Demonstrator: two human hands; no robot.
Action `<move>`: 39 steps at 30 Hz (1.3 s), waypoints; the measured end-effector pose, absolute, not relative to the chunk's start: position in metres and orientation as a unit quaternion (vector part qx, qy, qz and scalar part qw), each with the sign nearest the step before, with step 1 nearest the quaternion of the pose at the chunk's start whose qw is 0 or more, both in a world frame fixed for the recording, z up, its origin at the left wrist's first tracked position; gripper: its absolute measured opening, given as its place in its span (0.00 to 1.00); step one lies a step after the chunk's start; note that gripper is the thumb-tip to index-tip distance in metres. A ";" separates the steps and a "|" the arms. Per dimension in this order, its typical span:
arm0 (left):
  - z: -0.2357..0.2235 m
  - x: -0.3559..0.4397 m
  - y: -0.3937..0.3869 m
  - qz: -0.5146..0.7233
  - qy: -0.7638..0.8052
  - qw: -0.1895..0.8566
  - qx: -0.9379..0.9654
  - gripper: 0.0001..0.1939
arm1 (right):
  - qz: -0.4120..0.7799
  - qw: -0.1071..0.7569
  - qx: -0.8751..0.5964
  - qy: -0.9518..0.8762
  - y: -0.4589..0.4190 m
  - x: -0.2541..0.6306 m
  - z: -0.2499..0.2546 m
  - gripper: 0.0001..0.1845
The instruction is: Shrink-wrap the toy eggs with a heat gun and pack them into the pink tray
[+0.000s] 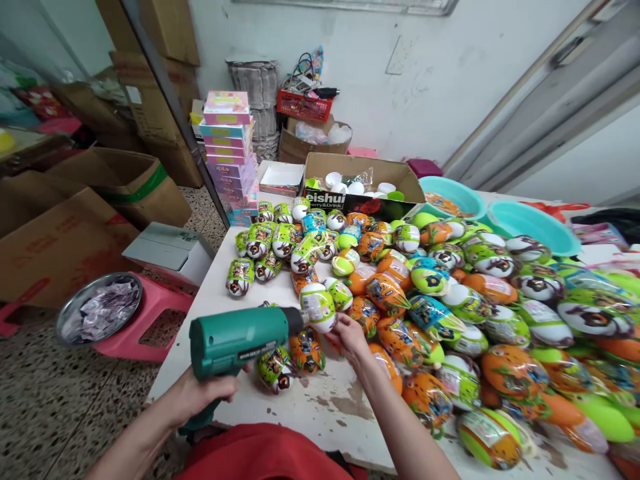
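My left hand (203, 395) is closed round the grip of a green heat gun (235, 339), whose nozzle points right at a green-and-white wrapped toy egg (318, 307). My right hand (350, 339) holds that egg from below and the right, fingers pinched on it, just above the white table (330, 407). Two more wrapped eggs (291, 360) lie under the heat gun's barrel. A large heap of green, orange and white wrapped eggs (450, 313) covers the table to the right and behind.
An open cardboard box (360, 179) with white shells stands at the table's far edge, two teal basins (530, 223) beside it. Left on the floor: a metal bowl (99, 307) on a pink stool (155, 320), cardboard boxes, stacked pink cartons (229, 143).
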State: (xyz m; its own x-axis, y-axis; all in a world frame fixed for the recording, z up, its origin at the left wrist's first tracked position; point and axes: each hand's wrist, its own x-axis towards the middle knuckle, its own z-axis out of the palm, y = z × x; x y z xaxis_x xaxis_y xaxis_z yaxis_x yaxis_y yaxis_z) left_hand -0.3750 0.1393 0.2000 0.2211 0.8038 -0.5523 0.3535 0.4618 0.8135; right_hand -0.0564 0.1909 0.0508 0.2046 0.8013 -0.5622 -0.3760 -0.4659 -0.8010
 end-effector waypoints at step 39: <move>0.214 -0.332 0.233 0.198 0.624 0.537 0.532 0.06 | 0.097 0.374 -0.659 -0.646 0.286 -0.025 0.100 0.12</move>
State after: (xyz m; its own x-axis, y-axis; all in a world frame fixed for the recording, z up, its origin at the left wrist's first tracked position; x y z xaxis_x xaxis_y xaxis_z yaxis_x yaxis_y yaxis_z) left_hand -0.3321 0.2331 0.2137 0.1439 0.8766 -0.4592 0.4509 0.3550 0.8189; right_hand -0.0248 0.2859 0.1004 0.1471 0.9231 0.3554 0.7783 0.1138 -0.6175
